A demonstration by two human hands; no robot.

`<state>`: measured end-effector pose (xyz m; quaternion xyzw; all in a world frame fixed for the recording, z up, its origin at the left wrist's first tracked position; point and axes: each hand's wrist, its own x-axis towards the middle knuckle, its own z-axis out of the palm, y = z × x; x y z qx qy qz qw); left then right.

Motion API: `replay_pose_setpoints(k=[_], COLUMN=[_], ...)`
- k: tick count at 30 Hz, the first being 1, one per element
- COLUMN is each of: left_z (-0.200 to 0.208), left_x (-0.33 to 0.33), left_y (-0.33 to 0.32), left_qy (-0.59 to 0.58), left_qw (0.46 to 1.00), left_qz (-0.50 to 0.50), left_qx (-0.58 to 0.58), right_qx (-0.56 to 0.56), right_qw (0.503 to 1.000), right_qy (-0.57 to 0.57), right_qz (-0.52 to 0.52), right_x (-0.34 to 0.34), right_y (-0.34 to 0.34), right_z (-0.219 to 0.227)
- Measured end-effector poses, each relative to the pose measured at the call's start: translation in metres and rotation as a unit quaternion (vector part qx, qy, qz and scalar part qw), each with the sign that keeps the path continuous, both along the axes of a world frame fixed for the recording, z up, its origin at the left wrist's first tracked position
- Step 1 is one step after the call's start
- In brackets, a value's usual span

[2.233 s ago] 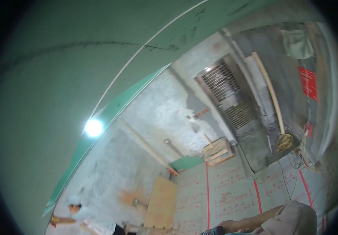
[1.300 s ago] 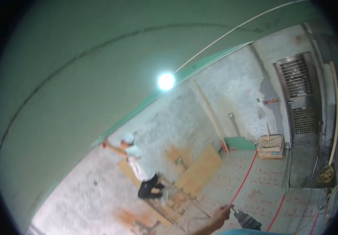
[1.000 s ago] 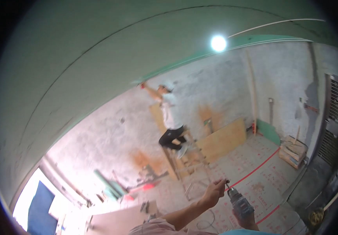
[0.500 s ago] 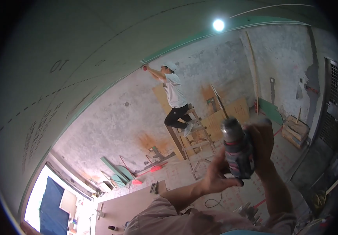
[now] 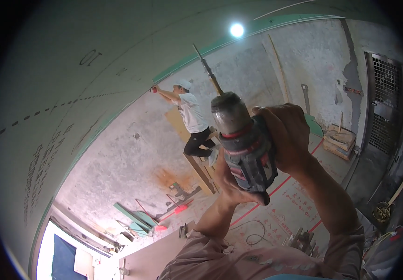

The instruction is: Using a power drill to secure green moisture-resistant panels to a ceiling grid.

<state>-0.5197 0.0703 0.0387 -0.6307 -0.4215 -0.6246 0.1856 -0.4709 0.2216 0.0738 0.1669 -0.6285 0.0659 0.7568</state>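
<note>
Two hands hold a drill point(image 5: 250, 154) up in the air, close in and a little right of centre: the right hand point(image 5: 288, 135) is wrapped around its right side, while the left hand point(image 5: 232, 189) curls about its lower left side, its fingers mostly hidden behind the body, so how tightly it grips cannot be told. Green ceiling board point(image 5: 84, 32) spans the upper left, and a co-worker point(image 5: 193, 112) is perched high by the far wall point(image 5: 131, 144), arms raised. With the drill this high, a slack left hold could let it tip or twist, and a careless sideways swing could knock the long bit point(image 5: 206, 70) against the ceiling board. The drill's long axis slants: its rear end lies low, near and right, and its bit points up, far and left, the tip seemingly clear of the ceiling board.
</note>
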Motion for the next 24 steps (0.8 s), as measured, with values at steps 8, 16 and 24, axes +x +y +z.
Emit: replay_pose_setpoints(k=[8, 16, 24], left_z=[-0.001, 0.010, 0.019], left_x=[-0.010, -0.004, -0.003], left_y=[-0.007, -0.017, -0.011], left_qy=[-0.104, -0.064, 0.004], left_qw=[0.994, 0.991, 0.992], left_qz=[0.009, 0.110, 0.084], left_qx=[0.030, 0.029, 0.089], right_qx=[0.021, 0.022, 0.020], right_qw=[1.000, 0.999, 0.999], right_qy=[-0.003, 0.043, 0.048], right_qz=[0.007, 0.009, 0.013], right_x=[-0.005, -0.004, -0.005], right_y=[-0.008, -0.018, -0.020], right_z=[0.017, 0.032, 0.034])
